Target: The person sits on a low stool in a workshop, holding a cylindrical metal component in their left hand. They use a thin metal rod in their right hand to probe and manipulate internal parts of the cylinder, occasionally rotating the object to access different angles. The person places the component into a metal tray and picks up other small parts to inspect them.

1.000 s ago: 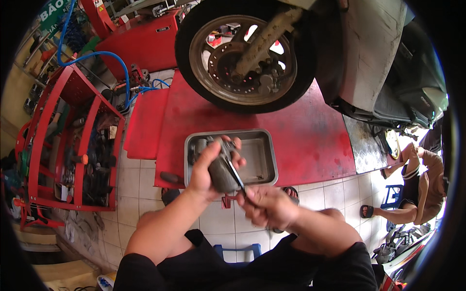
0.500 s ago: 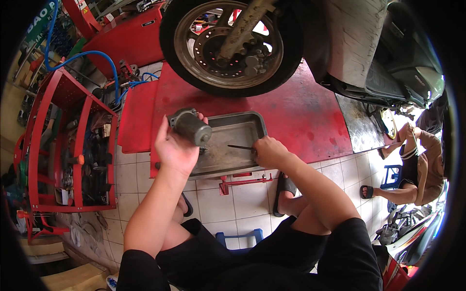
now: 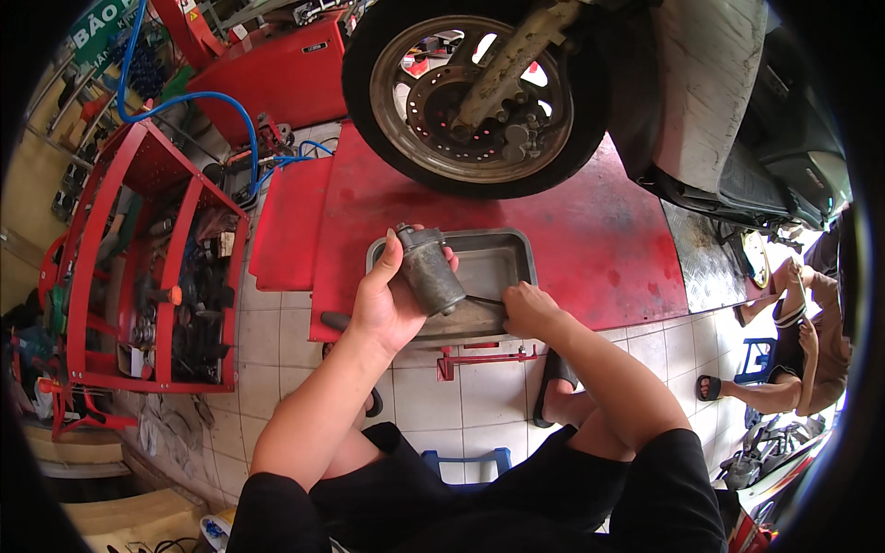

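Observation:
A grey, worn cylindrical motor [image 3: 430, 274], like a scooter's starter motor, lies tilted in my left hand [image 3: 385, 311]. The fingers wrap behind it and the thumb stands up along its side. My right hand [image 3: 531, 311] is closed around a thin dark tool [image 3: 485, 300], like a screwdriver, whose handle is hidden in the fist. The tool's tip reaches the lower end of the motor; whether it touches I cannot tell. Beneath both hands is a shallow grey metal tray [image 3: 526, 258], with its left part hidden by the motor and hand.
The tray rests on a red lift platform [image 3: 599, 249] below a scooter's front wheel [image 3: 359, 101]. At left stands a red tool rack [image 3: 166, 286], with a blue air hose [image 3: 241, 115] behind it. Another person [image 3: 811, 341] sits at far right. A blue stool [image 3: 470, 456] is under me.
My left hand has turned the motor more upright and brought it right, toward the tool. The tool's tip now meets the motor's lower end in view. The whole view has shifted slightly.

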